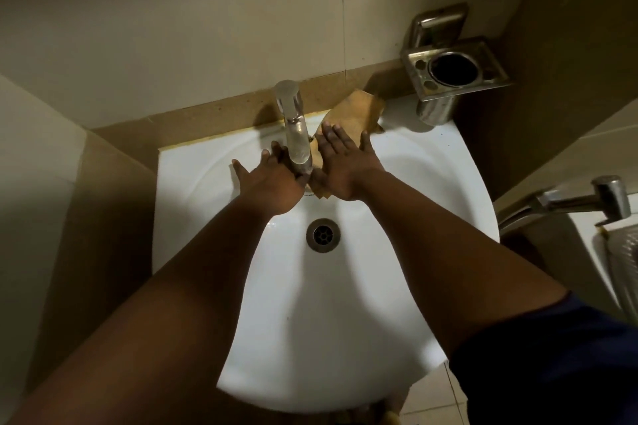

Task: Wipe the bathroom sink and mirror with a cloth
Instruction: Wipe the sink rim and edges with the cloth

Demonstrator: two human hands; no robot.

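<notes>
The cloth (348, 121), tan and crumpled, lies on the back ledge of the sink (431, 162), just to the right of the tap (296, 134); one part of it rises against the wall strip and another part hangs down into the basin under the hands. The right hand (345, 162) lies flat on top of it with the fingers straight and spread, so it presses the cloth on the porcelain and does not pinch it; I judge this is because a flat palm pushes more of the cloth against the surface for wiping around the base of the tap. The left hand (272, 183) is also open, fingers stretched, on the other side of the tap and touching or almost touching its spout; whether it holds an end of the cloth behind the spout I cannot tell, because the spout hides this place. Probably it steadies the person or works the cloth past the tap from the left. The drain (323, 235) below is uncovered and the basin looks white and mostly clean. A steel tumbler holder (452, 69) is fixed to the wall at the right, well apart from the hands. No mirror is in view, so that part of the task seems not yet reached.
</notes>
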